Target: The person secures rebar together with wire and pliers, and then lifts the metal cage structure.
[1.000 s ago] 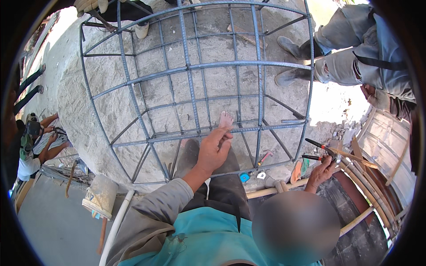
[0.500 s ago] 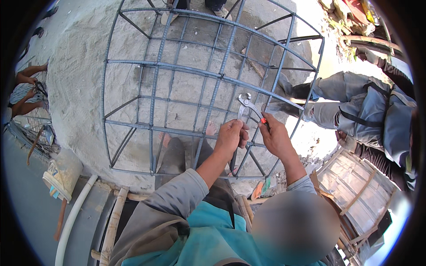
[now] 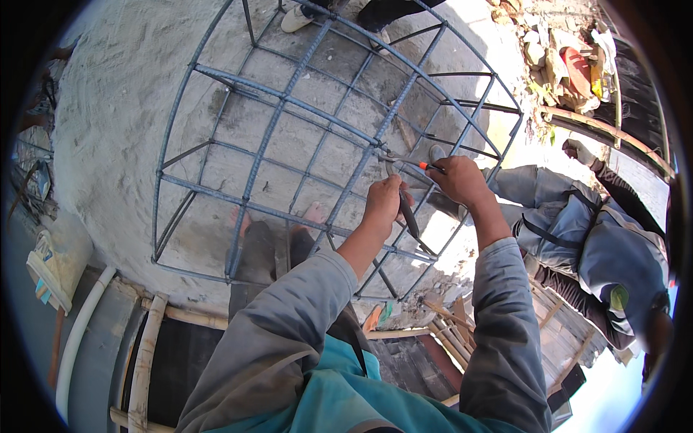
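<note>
A pair of long-handled pincers point(image 3: 390, 157) with silver jaws and dark grips has its jaws at a crossing of two bars on the rebar cage point(image 3: 284, 97). My left hand point(image 3: 382, 204) is closed on one handle, and that dark grip sticks out below the fingers. The other handle, with an orange mark near its top, is in my closed right hand point(image 3: 462, 180). The two handles are spread wide apart. Whether tie wire sits in the jaws is too small to tell. The cage of ribbed steel bars spans the space before me, over rough grey ground.
Another person point(image 3: 570, 209) in grey work clothes bends close on the right. Someone's shoes point(image 3: 297, 19) stand at the cage's far side. A whitish bucket point(image 3: 61, 252), a white pipe point(image 3: 81, 335) and bamboo poles point(image 3: 146, 353) are at lower left. Rubbish point(image 3: 570, 65) lies at far right.
The pincers have moved up to the bar crossing, and their handles have spread farther apart. My right hand has moved up and to the right. The whole view has shifted and tilted.
</note>
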### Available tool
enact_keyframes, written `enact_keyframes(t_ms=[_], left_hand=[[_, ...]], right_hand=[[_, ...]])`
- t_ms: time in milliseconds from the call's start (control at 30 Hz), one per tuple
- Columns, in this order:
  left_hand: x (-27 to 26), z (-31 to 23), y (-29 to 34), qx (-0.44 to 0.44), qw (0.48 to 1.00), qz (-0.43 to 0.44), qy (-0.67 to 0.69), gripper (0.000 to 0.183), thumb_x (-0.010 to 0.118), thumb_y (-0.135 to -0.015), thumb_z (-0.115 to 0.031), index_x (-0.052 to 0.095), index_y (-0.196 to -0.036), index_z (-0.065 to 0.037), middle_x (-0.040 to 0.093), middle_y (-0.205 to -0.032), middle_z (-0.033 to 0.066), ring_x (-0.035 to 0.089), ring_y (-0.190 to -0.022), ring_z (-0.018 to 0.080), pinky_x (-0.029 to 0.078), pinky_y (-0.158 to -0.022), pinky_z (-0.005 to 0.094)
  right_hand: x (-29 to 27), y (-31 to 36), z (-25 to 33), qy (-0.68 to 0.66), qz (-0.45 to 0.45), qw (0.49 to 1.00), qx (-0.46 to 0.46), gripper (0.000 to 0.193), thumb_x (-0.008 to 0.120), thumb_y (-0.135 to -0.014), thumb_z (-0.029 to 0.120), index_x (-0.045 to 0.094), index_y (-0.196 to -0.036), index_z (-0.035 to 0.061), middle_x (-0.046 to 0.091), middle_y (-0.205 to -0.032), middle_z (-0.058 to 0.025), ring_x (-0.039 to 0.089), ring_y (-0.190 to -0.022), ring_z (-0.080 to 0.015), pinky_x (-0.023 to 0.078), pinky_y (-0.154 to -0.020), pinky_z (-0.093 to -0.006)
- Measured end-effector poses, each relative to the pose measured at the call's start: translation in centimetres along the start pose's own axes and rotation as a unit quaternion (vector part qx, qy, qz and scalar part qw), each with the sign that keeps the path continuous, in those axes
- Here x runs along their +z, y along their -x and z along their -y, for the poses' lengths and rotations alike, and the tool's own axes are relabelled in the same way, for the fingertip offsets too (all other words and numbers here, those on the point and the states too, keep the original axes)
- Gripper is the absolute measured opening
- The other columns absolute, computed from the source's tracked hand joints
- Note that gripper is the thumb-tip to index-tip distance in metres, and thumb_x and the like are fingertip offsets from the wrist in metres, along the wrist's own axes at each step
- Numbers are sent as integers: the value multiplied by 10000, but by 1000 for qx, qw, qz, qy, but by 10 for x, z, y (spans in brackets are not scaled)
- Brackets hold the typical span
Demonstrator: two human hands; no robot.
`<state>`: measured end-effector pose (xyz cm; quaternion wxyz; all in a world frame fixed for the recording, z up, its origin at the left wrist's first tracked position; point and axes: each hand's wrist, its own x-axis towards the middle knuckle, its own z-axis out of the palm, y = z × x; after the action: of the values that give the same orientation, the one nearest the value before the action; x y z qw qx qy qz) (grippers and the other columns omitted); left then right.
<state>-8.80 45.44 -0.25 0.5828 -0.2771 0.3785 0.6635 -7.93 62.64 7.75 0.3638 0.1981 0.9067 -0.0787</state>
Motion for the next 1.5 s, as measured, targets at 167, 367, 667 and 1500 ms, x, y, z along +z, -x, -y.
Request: enact_keyframes(t_ms=[167,367,667,1500], left_hand=[[20,-11,1,16,995,-28,98,305,505,-914,-307,537,-893,-4,548,-618,93,394,-379,116,279,-341,264],[26,-4,2,6,995,-21,96,276,490,-913,-276,524,-911,-3,534,-612,95,392,-378,115,286,-338,260],[27,1,-11,34,992,-36,120,253,479,-934,-246,503,-916,5,526,-601,88,386,-375,111,272,-344,265],[51,-10,-39,34,992,-97,73,331,466,-910,-255,506,-772,42,526,-599,114,530,-431,205,406,-364,313]], right_hand=[[-19,-3,4,-46,13,999,14,306,628,-855,330,711,-919,43,662,-847,-221,635,-824,-391,492,-745,-460],[-22,-8,4,-26,39,999,25,318,632,-854,334,711,-897,29,661,-835,-223,636,-818,-390,495,-746,-459],[-13,-19,10,10,37,999,15,327,637,-851,336,702,-864,16,658,-815,-219,635,-817,-394,497,-747,-461],[-71,13,27,4,162,985,-66,676,532,-887,550,577,-1128,-80,631,-955,-283,617,-922,-418,476,-833,-453]])
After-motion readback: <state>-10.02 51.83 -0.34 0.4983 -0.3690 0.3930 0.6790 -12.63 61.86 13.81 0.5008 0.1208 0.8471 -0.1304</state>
